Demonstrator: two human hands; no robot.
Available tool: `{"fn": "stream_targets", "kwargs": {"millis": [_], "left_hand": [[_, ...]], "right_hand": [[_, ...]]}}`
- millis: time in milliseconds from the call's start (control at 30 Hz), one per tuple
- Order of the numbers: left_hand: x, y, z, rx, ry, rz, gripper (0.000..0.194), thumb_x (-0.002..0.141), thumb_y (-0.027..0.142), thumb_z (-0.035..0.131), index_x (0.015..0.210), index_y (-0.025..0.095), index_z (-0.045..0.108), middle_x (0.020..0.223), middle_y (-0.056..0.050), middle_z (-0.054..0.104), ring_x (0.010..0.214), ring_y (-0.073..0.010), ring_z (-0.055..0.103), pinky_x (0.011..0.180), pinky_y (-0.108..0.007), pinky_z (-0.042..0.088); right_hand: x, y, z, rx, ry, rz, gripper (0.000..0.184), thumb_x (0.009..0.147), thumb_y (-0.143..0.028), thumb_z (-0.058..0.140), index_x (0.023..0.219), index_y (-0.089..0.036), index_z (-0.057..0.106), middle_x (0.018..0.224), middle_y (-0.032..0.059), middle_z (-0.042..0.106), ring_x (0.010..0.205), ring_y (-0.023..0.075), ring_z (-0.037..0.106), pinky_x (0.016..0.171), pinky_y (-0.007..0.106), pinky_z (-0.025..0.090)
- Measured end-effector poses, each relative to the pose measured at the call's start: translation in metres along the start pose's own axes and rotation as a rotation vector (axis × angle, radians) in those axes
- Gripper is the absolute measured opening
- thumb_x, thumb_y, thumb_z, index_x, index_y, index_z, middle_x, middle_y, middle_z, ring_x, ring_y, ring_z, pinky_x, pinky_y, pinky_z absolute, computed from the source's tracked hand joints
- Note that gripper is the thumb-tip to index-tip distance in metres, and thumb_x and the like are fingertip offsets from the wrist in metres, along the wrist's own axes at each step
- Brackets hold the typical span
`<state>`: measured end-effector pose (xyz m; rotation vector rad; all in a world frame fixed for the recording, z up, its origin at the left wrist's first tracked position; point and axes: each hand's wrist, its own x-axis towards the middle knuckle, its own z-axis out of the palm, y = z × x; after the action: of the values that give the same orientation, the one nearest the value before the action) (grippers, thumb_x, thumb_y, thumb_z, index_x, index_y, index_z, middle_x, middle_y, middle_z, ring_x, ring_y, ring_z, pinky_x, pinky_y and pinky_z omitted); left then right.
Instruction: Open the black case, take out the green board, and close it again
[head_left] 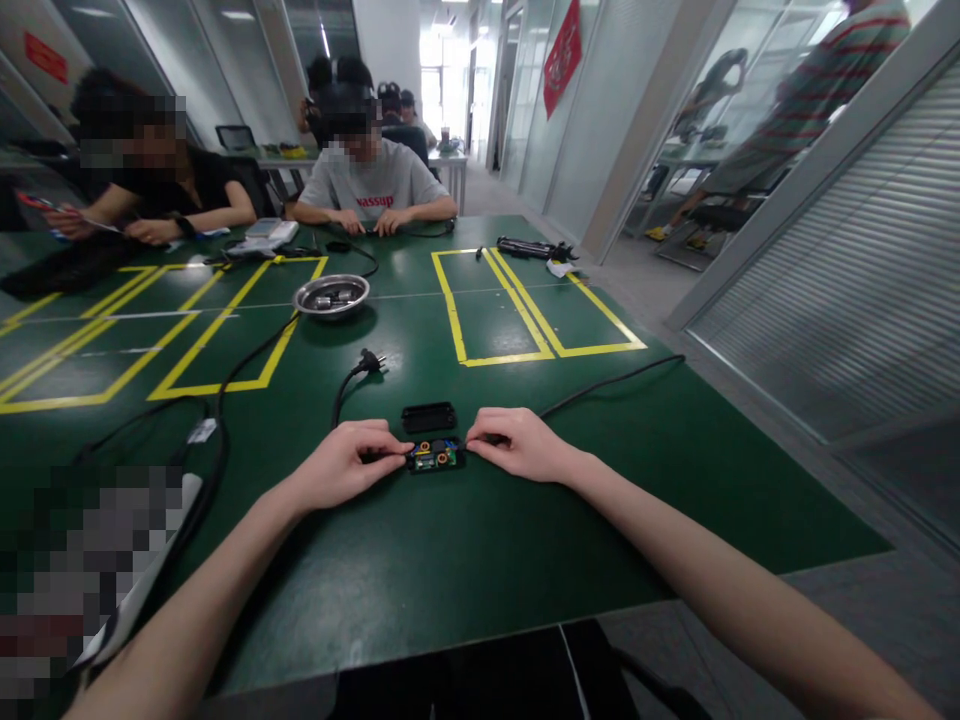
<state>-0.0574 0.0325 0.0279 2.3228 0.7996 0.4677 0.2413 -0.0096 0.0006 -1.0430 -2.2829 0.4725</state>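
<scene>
In front of me on the green table lies an opened power adapter (437, 456), its circuit board and copper coils facing up in a black half-shell. My left hand (352, 462) pinches its left end between thumb and fingers. At the opposite end, the fingers of my right hand (517, 445) are closed on the cord where it meets the case. That black cord (607, 382) runs on beyond my right hand to the right. Just behind the board rests the loose black cover (428, 416), hollow side up. A mains plug (369, 363) on its cord lies beyond my left hand.
A metal bowl (331, 297) holding small metal parts stands farther back. Yellow tape (506, 357) marks rectangles on the table. A folded black tripod (534, 248) lies at the far right edge. Across the table sit two people; black cords (220, 430) cross the left side.
</scene>
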Motion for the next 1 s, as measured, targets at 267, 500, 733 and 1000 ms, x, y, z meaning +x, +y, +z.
{"fn": "stream_targets", "kwargs": {"millis": [267,500,733,1000], "left_hand": [[0.0,0.002,0.008,0.092,0.075,0.063,0.021,0.095,0.027,0.06,0.094,0.017,0.078,0.086,-0.006,0.072,0.077,-0.017,0.066,0.072,-0.026,0.051],[0.001,0.004,0.01,0.11,0.069,0.067,0.02,0.095,0.025,0.058,0.089,0.017,0.076,0.087,-0.006,0.073,0.081,-0.0178,0.068,0.075,-0.026,0.052],[0.0,0.003,0.011,0.178,0.09,0.128,0.02,0.096,0.022,0.057,0.088,0.017,0.074,0.087,-0.006,0.072,0.08,-0.0177,0.069,0.073,-0.026,0.052],[0.002,0.009,0.01,0.448,0.119,0.325,0.022,0.099,0.03,0.06,0.091,0.016,0.075,0.086,-0.007,0.072,0.078,-0.0192,0.066,0.069,-0.029,0.052]], "right_hand": [[0.0,0.0,0.002,-0.015,-0.012,-0.068,0.01,0.093,-0.025,0.07,0.101,-0.019,0.072,0.09,0.0054,0.071,0.085,0.0196,0.067,0.075,0.03,0.051],[0.001,0.0,0.001,-0.014,-0.006,-0.116,0.01,0.097,-0.022,0.066,0.103,-0.018,0.072,0.094,0.007,0.074,0.087,0.0201,0.069,0.077,0.031,0.053],[0.0,-0.002,0.002,-0.21,-0.015,-0.186,0.019,0.103,-0.025,0.058,0.106,-0.017,0.075,0.094,0.0077,0.075,0.087,0.0197,0.068,0.074,0.031,0.053],[0.001,-0.009,-0.001,-0.411,-0.09,-0.301,0.021,0.103,-0.023,0.055,0.109,-0.014,0.073,0.093,0.0091,0.072,0.083,0.02,0.065,0.069,0.03,0.049]]}}
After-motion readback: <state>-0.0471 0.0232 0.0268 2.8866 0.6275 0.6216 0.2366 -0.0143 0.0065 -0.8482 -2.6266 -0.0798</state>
